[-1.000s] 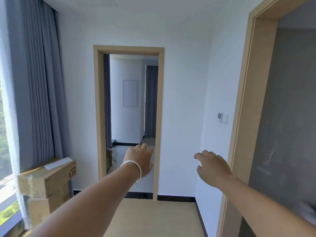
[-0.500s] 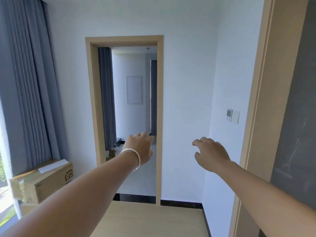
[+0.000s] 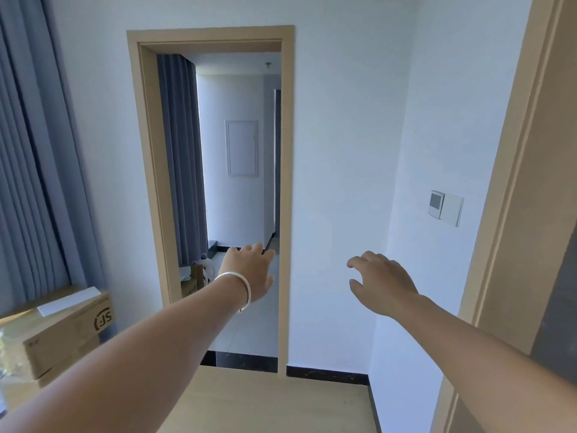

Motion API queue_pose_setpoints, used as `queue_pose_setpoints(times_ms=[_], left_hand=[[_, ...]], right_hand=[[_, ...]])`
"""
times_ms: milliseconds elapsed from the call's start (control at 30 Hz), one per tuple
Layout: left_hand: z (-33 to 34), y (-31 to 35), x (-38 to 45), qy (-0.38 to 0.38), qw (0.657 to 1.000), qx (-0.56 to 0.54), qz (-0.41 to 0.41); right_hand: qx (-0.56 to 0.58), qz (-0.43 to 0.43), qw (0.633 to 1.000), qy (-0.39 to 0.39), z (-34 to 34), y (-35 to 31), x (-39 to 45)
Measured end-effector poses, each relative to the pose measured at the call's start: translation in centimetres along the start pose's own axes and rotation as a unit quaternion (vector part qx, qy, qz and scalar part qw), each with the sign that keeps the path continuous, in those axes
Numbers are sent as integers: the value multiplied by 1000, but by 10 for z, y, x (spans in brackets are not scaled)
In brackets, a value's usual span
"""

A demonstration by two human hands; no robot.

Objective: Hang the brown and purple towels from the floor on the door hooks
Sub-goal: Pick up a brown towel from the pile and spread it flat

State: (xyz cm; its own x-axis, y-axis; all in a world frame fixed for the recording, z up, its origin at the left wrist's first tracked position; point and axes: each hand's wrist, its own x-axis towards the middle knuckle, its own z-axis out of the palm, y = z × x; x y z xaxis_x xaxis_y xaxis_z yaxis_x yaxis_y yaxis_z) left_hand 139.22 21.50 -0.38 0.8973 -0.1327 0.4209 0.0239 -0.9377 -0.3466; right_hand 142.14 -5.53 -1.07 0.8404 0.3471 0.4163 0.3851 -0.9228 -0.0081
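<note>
Silver bangle [image 3: 240,289] circles the wrist of the left hand [image 3: 249,270], which reaches forward, fingers loosely bent, holding nothing. Beside it, the right hand [image 3: 381,282] hangs equally relaxed and empty. Beyond both stands a doorway [image 3: 288,182]; no towels or hooks show.

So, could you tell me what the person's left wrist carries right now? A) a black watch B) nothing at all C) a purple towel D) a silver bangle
D: a silver bangle circles the wrist just behind the empty, open left hand.
</note>
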Motion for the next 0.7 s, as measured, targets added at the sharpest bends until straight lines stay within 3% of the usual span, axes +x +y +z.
queue_pose_setpoints(times_ms=[433, 700], left_hand=[[112, -71, 176, 9, 1000, -11, -27], [182, -113, 229, -20, 999, -3, -48]], right_hand=[[-28, -20, 999, -16, 79, 11, 201], [-4, -52, 998, -36, 141, -9, 295]])
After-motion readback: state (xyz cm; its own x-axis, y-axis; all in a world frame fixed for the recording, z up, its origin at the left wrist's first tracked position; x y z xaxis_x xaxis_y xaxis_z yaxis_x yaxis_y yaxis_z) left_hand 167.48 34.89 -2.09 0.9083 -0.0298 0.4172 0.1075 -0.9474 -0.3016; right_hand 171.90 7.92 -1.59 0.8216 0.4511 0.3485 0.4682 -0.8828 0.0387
